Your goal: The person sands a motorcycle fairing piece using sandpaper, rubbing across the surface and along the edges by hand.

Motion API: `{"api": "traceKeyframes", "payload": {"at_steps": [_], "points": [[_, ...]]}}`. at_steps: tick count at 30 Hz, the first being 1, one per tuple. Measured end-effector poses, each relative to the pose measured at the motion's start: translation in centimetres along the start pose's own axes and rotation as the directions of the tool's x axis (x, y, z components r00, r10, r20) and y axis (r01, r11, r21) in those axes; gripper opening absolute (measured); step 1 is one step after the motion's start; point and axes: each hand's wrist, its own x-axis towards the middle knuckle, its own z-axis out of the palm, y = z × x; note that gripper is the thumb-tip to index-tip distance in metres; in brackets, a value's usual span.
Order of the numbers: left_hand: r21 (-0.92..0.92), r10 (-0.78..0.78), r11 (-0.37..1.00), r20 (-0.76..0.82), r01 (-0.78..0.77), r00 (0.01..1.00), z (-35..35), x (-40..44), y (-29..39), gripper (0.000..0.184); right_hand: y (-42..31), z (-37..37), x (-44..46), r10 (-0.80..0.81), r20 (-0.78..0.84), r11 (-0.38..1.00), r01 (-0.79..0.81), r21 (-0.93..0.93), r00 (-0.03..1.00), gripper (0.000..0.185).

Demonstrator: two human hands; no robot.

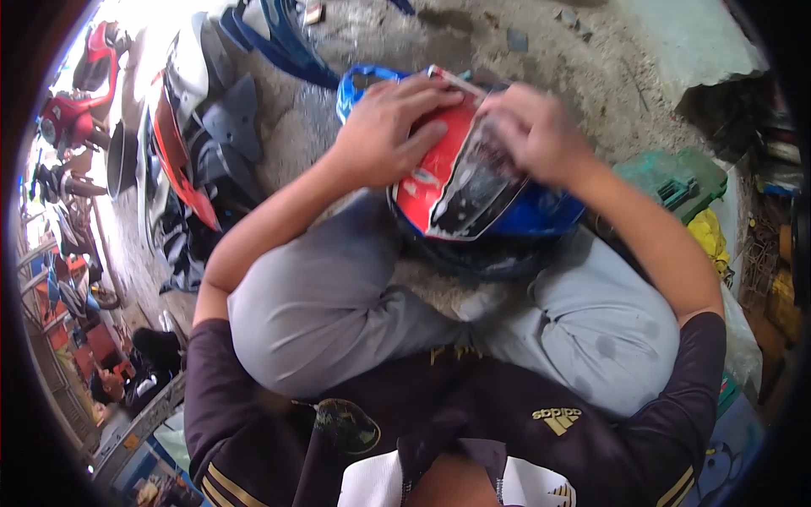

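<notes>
A rounded blue shell that looks like a helmet (541, 209) rests between my bent legs. On its top is a red sticker (441, 160) with a ragged white edge, beside a scuffed black and grey area (477, 182). My left hand (393, 122) lies over the red part with its fingers stretched out, pressing on the surface. Over the scuffed area, my right hand (541, 135) is curled with its fingers bent in and a little blurred. Whatever it may hold is hidden under the fingers.
Motorcycle body panels (232, 118) lie on the ground at left, with a blue panel (287, 42) at the top. A green case (676, 182) and a yellow bag (710, 241) are at right, near a concrete block (705, 42). Another person (139, 372) sits at lower left.
</notes>
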Motion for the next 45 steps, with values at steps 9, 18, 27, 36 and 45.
{"api": "traceKeyframes", "payload": {"at_steps": [9, 18, 27, 36, 45], "points": [[-0.01, 0.043, 0.999, -0.072, -0.044, 0.996, 0.4, 0.0, -0.3, 0.047, -4.2, 0.4, -0.5, -0.234, 0.046, 0.972, 0.235, -0.024, 0.971, 0.018], [-0.012, 0.056, 0.998, -0.09, -0.057, 0.994, 0.7, -0.1, -0.3, 0.047, -4.3, 0.1, -0.8, -0.229, 0.063, 0.971, 0.232, -0.052, 0.971, 0.017], [0.005, 0.056, 0.998, -0.091, -0.056, 0.994, 0.7, -0.1, -0.4, 0.048, -5.0, 0.4, -0.9, -0.303, 0.051, 0.952, 0.304, -0.019, 0.952, 0.017], [0.009, 0.057, 0.998, -0.093, -0.056, 0.994, 0.6, -0.2, -0.4, 0.049, -5.1, -0.3, -0.9, -0.288, 0.136, 0.955, 0.294, -0.027, 0.948, 0.019], [0.003, 0.056, 0.998, -0.1, -0.056, 0.993, 0.7, -0.2, -0.4, 0.049, -5.3, -0.6, -0.5, -0.316, 0.144, 0.945, 0.325, -0.043, 0.938, 0.018]]}}
